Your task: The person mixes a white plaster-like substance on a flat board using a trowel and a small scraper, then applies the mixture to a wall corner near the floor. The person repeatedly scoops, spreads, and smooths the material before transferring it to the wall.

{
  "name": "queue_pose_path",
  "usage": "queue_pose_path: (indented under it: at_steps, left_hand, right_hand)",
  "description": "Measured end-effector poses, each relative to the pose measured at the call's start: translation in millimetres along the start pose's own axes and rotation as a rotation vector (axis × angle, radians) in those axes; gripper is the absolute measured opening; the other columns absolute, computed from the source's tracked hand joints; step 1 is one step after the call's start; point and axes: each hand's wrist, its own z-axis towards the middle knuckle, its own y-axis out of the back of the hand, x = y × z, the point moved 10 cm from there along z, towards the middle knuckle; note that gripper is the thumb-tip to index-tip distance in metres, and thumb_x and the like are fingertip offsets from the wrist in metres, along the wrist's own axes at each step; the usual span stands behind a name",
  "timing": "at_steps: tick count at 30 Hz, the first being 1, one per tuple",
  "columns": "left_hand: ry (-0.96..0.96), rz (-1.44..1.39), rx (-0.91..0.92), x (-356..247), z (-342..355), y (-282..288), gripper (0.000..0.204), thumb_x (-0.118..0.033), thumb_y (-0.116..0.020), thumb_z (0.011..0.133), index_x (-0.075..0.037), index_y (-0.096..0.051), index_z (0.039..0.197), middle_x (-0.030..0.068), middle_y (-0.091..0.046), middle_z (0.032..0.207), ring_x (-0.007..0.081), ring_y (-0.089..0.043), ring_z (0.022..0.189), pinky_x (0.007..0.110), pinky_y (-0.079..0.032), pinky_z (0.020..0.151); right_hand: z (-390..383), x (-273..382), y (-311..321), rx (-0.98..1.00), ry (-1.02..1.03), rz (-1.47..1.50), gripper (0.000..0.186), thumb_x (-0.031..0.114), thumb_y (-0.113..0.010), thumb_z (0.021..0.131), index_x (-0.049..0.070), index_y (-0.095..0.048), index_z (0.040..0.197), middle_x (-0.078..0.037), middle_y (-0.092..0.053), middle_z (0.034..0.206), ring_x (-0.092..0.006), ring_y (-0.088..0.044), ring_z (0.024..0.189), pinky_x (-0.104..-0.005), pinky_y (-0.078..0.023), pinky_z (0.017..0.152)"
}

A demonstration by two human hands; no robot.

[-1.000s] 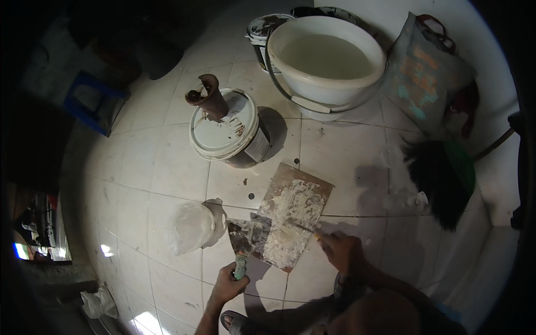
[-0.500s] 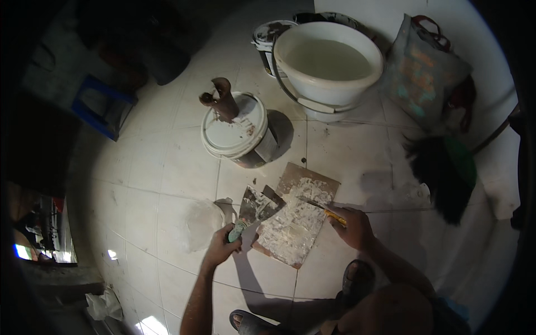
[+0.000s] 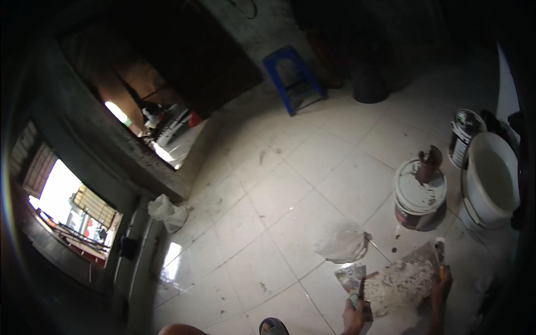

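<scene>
My left hand [image 3: 356,315] grips a green-handled putty knife [image 3: 350,279], its wide blade smeared with pale paste. My right hand [image 3: 441,290] grips a yellow-handled scraper [image 3: 440,251], held upright at the board's right side. Between them on the floor lies a flat brown board [image 3: 393,287] covered with lumpy white paste. A translucent white plastic bag or container [image 3: 340,240] sits just behind the left knife. Beyond the board stands a lidded bucket [image 3: 414,198] with a brown broken pipe piece [image 3: 427,166] on its lid.
At the right are a tub of water [image 3: 491,173] and a smeared bucket [image 3: 460,139]. A blue stool [image 3: 287,75] and dark bin [image 3: 368,84] stand at the back. A white sack [image 3: 167,215] lies by the left wall, near a doorway and a window. My sandalled foot [image 3: 273,326] shows below.
The view has swung sharply left and up, bringing in the doorway and window; the buckets and board now sit lower right. The scraper has lifted from across the board to upright.
</scene>
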Motion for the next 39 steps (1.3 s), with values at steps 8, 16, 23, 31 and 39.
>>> queue_pose_path:
  at_steps: [8, 16, 23, 31, 39]
  left_hand:
    - [-0.079, 0.434, -0.093, -23, 31, 29, 0.041, -0.034, -0.065, 0.091, -0.001, -0.058, 0.116, 0.0176, -0.064, 0.096, 0.0318, -0.06, 0.088, 0.04, -0.047, 0.078]
    - [-0.129, 0.521, 0.009, -22, 49, 39, 0.033, -0.022, -0.061, 0.096, 0.002, -0.058, 0.12, 0.0145, -0.068, 0.102, 0.0245, -0.064, 0.092, 0.038, -0.049, 0.084]
    - [-0.152, 0.135, 0.083, -42, 40, 11, 0.024, -0.01, -0.051, 0.096, 0.0, -0.052, 0.118, 0.0058, -0.059, 0.096, 0.0128, -0.055, 0.083, 0.028, -0.045, 0.073]
    - [-0.081, -0.029, -0.093, -25, 38, 9, 0.038, -0.002, -0.05, 0.096, 0.004, -0.048, 0.134, 0.0081, -0.064, 0.107, 0.0095, -0.055, 0.085, 0.022, -0.045, 0.074]
    - [0.134, -0.262, -0.264, -86, 5, 12, 0.027, -0.009, -0.061, 0.094, 0.001, -0.056, 0.119, 0.0045, -0.061, 0.094, 0.0134, -0.056, 0.083, 0.03, -0.048, 0.074]
  right_hand:
    - [-17, -103, -10, 0.039, -0.204, 0.469, 0.057, 0.023, -0.069, 0.096, -0.009, -0.047, 0.137, -0.017, -0.058, 0.119, -0.0256, -0.054, 0.111, -0.0372, -0.046, 0.096]
    - [-66, -75, 7, 0.137, -0.499, 0.751, 0.061, 0.024, -0.076, 0.093, -0.005, -0.046, 0.137, -0.01, -0.057, 0.115, -0.0182, -0.058, 0.097, -0.0293, -0.052, 0.082]
    - [-87, -24, 48, 0.006, -0.468, 0.645, 0.037, 0.02, -0.074, 0.093, 0.0, -0.057, 0.119, 0.0, -0.058, 0.096, -0.0109, -0.052, 0.084, -0.0274, -0.047, 0.075]
    - [-81, -39, 69, -0.007, -0.65, 0.793, 0.053, 0.018, -0.075, 0.092, 0.0, -0.049, 0.135, -0.009, -0.06, 0.122, -0.0192, -0.059, 0.111, -0.033, -0.047, 0.097]
    - [13, 55, 152, -0.015, -0.551, 0.659, 0.054, 0.014, -0.075, 0.093, 0.002, -0.044, 0.135, -0.006, -0.056, 0.114, -0.016, -0.057, 0.101, -0.0318, -0.048, 0.091]
